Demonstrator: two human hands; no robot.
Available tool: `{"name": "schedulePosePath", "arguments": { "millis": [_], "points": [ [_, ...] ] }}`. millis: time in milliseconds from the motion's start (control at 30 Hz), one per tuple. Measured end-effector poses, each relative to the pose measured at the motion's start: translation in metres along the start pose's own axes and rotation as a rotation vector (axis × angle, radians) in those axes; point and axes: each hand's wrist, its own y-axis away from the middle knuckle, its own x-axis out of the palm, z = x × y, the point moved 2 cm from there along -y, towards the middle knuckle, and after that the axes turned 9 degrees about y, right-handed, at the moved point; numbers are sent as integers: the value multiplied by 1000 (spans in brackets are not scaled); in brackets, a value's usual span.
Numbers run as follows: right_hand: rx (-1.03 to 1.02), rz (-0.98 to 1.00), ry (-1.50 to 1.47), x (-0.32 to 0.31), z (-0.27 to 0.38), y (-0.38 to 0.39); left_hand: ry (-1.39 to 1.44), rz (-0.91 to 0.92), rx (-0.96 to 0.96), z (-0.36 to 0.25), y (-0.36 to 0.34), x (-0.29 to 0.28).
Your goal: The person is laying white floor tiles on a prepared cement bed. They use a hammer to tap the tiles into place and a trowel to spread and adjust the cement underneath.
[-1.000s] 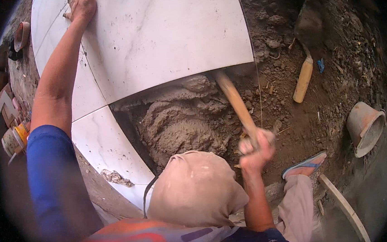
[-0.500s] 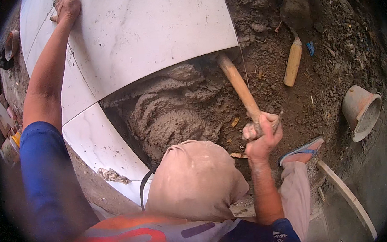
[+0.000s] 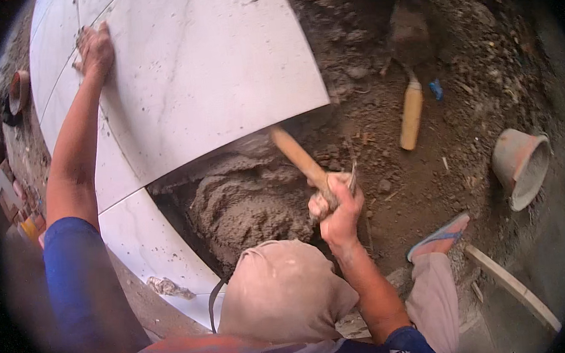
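A large white marbled tile (image 3: 214, 69) lies with its near edge over a bed of wet mortar (image 3: 248, 202). On its left part my left hand (image 3: 95, 50) rests with fingers spread, close to the joint with the neighbouring tile. My right hand (image 3: 339, 205) is closed round a wooden tool handle (image 3: 299, 156), beyond the tile's right half of the near edge. The handle's far end meets the tile's underside edge, and its tip is hidden there. What kind of tool it belongs to does not show clearly.
A trowel with a wooden handle (image 3: 410, 116) lies on the soil to the right. Farther right are a mortar-stained bucket (image 3: 521, 168), tipped over, and a wooden strip (image 3: 513, 288). My sandalled foot (image 3: 438, 237) is near them. Laid white tiles (image 3: 148, 237) border the mortar at left.
My right hand and the handle have shifted left along the tile's near edge. My left hand has slid a little nearer. The whole view has also tilted slightly.
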Motion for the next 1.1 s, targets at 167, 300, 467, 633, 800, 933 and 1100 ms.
{"name": "schedulePosePath", "arguments": {
  "millis": [167,300,467,633,800,933,1100],
  "points": [
    [-555,-1,729,-97,74,74,-22,45,-70,56,6,-10],
    [-197,-318,316,-192,150,28,-73,40,-1,66,-13,13],
    [-354,-753,1146,-250,164,-3,1,28,-42,63,7,30],
    [-924,-786,1592,-188,168,-21,-54,-11,-17,82,-23,13],
    [-979,-479,1414,-131,152,-50,-621,-124,39,35,-3,22],
    [-1080,-307,1581,-99,111,-36,-99,-570,332,45,1,-12],
    [-1376,217,1929,-195,155,21,227,-204,248,-103,187,-80]
  ]
}}
